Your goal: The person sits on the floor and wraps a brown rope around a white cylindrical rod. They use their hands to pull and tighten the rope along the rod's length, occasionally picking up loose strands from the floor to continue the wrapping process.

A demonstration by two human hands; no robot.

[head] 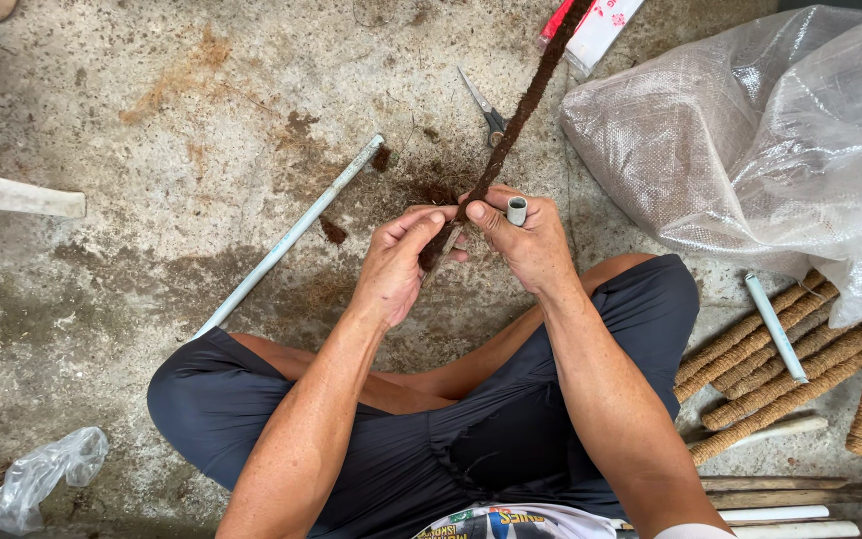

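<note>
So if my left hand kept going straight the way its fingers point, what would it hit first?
Your left hand points up and right, so it would likely meet the brown fibre-wrapped stick it already pinches, then the right hand just beyond.

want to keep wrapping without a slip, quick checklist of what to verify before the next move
1. Both hands on the fibre-wrapped rod: ok, left hand and right hand pinch its near end.
2. Small grey ring in the right hand: ok.
3. Scissors nearby: ok, on the floor beside the rod.
4. Bare pipe out of the way: ok.
5. Fibre tight under the fingers: cannot tell.
</note>
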